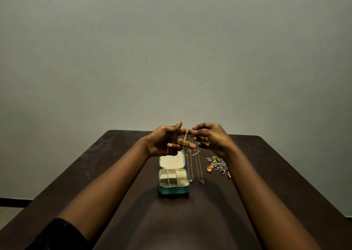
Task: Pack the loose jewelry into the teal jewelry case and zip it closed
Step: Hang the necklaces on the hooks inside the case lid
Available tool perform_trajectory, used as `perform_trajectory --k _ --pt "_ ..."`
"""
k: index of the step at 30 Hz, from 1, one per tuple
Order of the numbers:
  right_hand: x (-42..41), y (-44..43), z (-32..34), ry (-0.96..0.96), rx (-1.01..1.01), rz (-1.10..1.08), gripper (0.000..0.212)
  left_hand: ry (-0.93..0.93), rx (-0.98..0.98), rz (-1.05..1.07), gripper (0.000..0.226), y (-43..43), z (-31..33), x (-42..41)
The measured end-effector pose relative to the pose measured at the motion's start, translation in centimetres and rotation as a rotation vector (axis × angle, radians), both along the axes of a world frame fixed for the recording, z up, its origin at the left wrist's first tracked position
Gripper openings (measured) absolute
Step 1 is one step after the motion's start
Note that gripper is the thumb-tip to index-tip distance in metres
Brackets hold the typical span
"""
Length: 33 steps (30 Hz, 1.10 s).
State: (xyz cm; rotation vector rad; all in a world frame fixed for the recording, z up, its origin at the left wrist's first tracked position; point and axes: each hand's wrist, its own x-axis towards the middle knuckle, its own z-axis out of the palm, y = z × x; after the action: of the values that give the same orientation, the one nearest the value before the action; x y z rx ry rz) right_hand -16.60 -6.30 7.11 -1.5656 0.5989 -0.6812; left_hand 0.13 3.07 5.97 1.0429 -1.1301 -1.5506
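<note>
Over the far end of the dark table (190, 221), at twelve o'clock from the teal jewelry case (174, 190), both hands meet in the air. Left hand (163, 141) stretches index and middle fingers straight, a gold chain (185, 138) looped across them, the other fingers curled in, thumb up. Right hand (211, 137) pinches the chain's top end between thumb and forefinger, the rest loosely bent. Down below, the case sits open, lid (171, 161) laid back, cream compartments showing. At three o'clock, two thin necklaces (198, 164) lie stretched out just beside its wall. Further right sits a heap of rings and earrings (218, 164), partly hidden by the right forearm. The left hand covers the lid's far edge. A dark sleeve (57, 234) is cut off at seven o'clock.
</note>
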Motion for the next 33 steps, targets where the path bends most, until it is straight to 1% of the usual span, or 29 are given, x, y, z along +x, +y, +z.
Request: perform_trajectory --k 5,8,11,17,22,28,33 --pt "0.7 0.4 -1.5 0.06 0.024 0.03 0.015 0.021 0.002 0.024 0.049 -0.1 0.3 0.2" --pt "1.0 0.7 -2.0 0.044 0.072 0.07 0.018 -0.009 0.014 0.031 0.05 -0.3 0.5 0.5" --pt "1.2 0.7 -2.1 0.007 0.062 0.094 0.023 -0.029 0.039 0.043 0.049 -0.2 1.0 0.5" --pt "1.8 0.7 -2.1 -0.119 0.137 0.136 0.016 -0.05 0.084 0.077 0.05 0.0 1.7 0.9" --pt "2.2 0.4 -2.3 -0.121 0.145 0.11 0.013 -0.082 0.109 0.178 0.054 0.3 1.8 1.6" --pt "2.6 0.0 -2.7 -0.09 0.164 0.068 0.012 -0.236 0.128 0.286 0.047 0.9 1.8 2.5" --pt "3.1 -0.3 -3.5 -0.038 0.19 -0.012 0.014 -0.288 0.079 0.333 0.031 1.3 1.1 3.4"
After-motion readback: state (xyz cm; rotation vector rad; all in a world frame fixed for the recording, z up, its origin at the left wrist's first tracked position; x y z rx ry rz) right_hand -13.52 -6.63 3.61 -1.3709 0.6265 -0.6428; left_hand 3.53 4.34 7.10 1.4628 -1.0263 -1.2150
